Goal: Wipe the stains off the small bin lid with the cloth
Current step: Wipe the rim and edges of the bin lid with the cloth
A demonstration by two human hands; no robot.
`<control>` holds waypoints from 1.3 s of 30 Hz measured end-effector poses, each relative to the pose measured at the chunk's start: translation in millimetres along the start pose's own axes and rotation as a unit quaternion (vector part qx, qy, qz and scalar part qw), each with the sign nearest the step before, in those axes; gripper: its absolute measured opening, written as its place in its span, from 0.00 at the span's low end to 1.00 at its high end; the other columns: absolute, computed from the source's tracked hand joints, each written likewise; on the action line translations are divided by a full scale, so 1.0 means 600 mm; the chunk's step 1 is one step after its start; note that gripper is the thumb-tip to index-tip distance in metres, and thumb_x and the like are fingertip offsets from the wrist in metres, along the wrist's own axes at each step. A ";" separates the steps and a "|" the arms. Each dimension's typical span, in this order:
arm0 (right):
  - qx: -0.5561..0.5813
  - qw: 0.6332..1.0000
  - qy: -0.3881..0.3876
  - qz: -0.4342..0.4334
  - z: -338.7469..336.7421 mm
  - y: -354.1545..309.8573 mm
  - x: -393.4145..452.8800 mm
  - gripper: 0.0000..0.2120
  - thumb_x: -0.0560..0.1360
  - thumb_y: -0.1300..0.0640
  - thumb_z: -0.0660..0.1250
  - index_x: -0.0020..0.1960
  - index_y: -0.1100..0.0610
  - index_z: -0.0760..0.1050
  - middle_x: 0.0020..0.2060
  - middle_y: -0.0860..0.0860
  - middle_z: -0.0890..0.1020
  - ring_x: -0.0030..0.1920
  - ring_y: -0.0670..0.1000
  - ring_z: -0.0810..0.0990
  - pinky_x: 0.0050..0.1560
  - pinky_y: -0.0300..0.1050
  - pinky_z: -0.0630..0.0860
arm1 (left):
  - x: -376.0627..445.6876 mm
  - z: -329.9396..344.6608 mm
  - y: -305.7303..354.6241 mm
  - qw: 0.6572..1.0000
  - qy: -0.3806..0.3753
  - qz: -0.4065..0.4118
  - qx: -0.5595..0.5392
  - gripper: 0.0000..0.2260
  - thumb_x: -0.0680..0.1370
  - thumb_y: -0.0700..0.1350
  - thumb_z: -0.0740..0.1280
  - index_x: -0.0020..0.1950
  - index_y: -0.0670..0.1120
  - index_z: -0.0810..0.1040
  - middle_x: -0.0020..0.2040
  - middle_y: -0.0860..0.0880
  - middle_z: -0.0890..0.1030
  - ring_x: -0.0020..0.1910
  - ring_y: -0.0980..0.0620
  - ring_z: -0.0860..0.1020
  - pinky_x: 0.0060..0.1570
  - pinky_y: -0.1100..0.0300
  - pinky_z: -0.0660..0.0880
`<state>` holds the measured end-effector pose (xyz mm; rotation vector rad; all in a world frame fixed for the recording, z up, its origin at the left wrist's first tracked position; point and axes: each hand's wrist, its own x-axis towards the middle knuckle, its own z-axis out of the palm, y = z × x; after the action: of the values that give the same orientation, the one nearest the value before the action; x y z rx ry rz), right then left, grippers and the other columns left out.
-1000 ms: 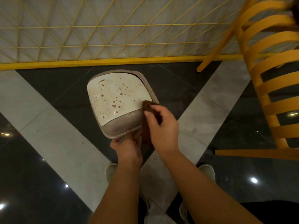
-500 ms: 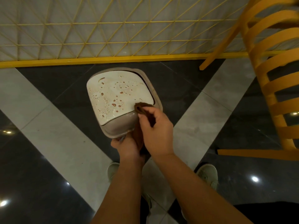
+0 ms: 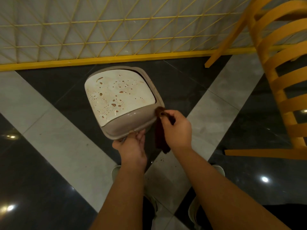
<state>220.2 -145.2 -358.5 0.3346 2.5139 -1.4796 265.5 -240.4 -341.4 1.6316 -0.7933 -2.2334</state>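
While the left hand [image 3: 131,145] gripped the near rim of the small bin lid [image 3: 119,95], fingers curled on the edge, forearm reaching straight in from the near side, the right hand [image 3: 176,128] pinched a dark brown cloth [image 3: 160,130] at the lid's near-right corner, the rest of the cloth hanging down between both hands. Brown stains [image 3: 114,100] dotted the white lid panel. Lid sat over the dark floor [image 3: 49,188], near the yellow fence [image 3: 99,30]; yellow chair [image 3: 279,77] at right.
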 end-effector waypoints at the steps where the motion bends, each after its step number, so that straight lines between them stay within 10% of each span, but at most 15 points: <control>1: -0.006 0.999 0.013 0.031 -0.006 0.004 0.015 0.09 0.77 0.52 0.65 0.56 0.47 0.78 0.48 0.46 0.82 0.47 0.45 0.80 0.50 0.44 0.79 | 0.001 0.000 -0.001 1.000 0.005 0.001 0.006 0.19 0.79 0.32 0.61 0.62 0.49 0.59 0.58 0.40 0.77 0.42 0.48 0.83 0.57 0.50 0.77; 13: -0.199 0.948 -0.105 -0.226 0.023 0.002 -0.034 0.10 0.76 0.53 0.65 0.56 0.48 0.80 0.52 0.50 0.81 0.48 0.51 0.80 0.46 0.47 0.79 | 0.002 -0.001 -0.005 0.999 0.009 0.029 0.031 0.19 0.77 0.28 0.60 0.59 0.49 0.61 0.54 0.41 0.75 0.44 0.49 0.80 0.35 0.61 0.80; 18: -0.162 0.976 0.015 -0.145 -0.009 0.018 -0.013 0.10 0.77 0.54 0.66 0.56 0.49 0.80 0.49 0.50 0.81 0.42 0.49 0.80 0.42 0.40 0.77 | 0.006 0.004 -0.013 0.999 -0.003 0.020 0.030 0.17 0.79 0.32 0.61 0.59 0.49 0.60 0.56 0.41 0.77 0.45 0.48 0.83 0.53 0.55 0.77; 24: -0.196 0.950 -0.104 -0.219 0.022 0.015 -0.041 0.10 0.75 0.53 0.66 0.56 0.47 0.80 0.52 0.49 0.81 0.47 0.50 0.81 0.43 0.44 0.78 | 0.016 -0.007 -0.010 0.999 0.008 0.036 0.036 0.20 0.76 0.28 0.61 0.62 0.47 0.62 0.54 0.40 0.76 0.50 0.45 0.80 0.47 0.53 0.80; 31: -0.114 0.993 -0.026 0.000 -0.044 0.048 -0.015 0.10 0.78 0.49 0.64 0.58 0.45 0.79 0.51 0.45 0.80 0.47 0.43 0.76 0.49 0.35 0.71 | 0.020 -0.040 0.013 0.998 0.052 0.023 0.028 0.22 0.78 0.33 0.64 0.68 0.47 0.63 0.62 0.41 0.76 0.50 0.45 0.82 0.55 0.51 0.78; 39: -0.079 0.995 -0.064 0.020 -0.045 0.076 -0.067 0.10 0.77 0.50 0.65 0.56 0.47 0.79 0.49 0.45 0.81 0.48 0.46 0.79 0.49 0.41 0.74 | 0.001 -0.041 -0.010 0.997 0.074 -0.017 0.015 0.24 0.79 0.42 0.66 0.73 0.49 0.63 0.61 0.46 0.78 0.48 0.52 0.80 0.54 0.56 0.73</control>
<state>270.4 -103.6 -371.6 0.2546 2.4875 -1.2365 289.0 -242.8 -350.7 1.8134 -0.7678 -2.1022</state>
